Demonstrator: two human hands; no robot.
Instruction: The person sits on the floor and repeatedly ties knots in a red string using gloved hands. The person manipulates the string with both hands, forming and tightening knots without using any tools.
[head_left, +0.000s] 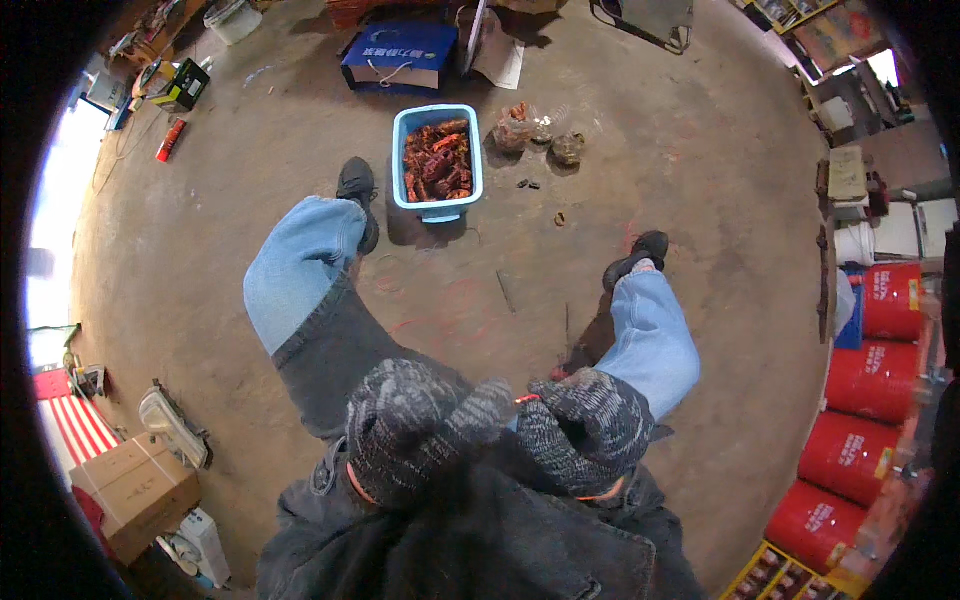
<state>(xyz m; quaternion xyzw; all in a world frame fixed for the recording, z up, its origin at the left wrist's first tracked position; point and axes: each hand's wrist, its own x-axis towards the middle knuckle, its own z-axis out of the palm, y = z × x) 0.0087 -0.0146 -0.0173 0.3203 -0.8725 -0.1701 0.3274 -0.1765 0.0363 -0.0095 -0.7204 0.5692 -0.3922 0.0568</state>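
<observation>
My left hand (409, 431), in a dark grey knitted glove with an orange cuff edge, is held close to my lap. Its fingers are curled, and one points towards the right hand. My right hand (592, 420), gloved alike, is bent beside it over my right thigh. A thin orange edge (527, 398) shows between the hands; I cannot tell what it belongs to. Their undersides are hidden, so any held thing is unclear. On the floor ahead, a light blue plastic tub (438, 205) holds many reddish-brown pieces (439, 161) of unclear material.
Right of the tub sit clear plastic bags (514, 131) of small parts, two small black pieces (528, 184) and a brass-coloured ring (559, 219). Thin rods (506, 291) lie between my feet. Behind stands a blue box (401, 52). Red drums (870, 382) line the right; a cardboard box (135, 487) is left.
</observation>
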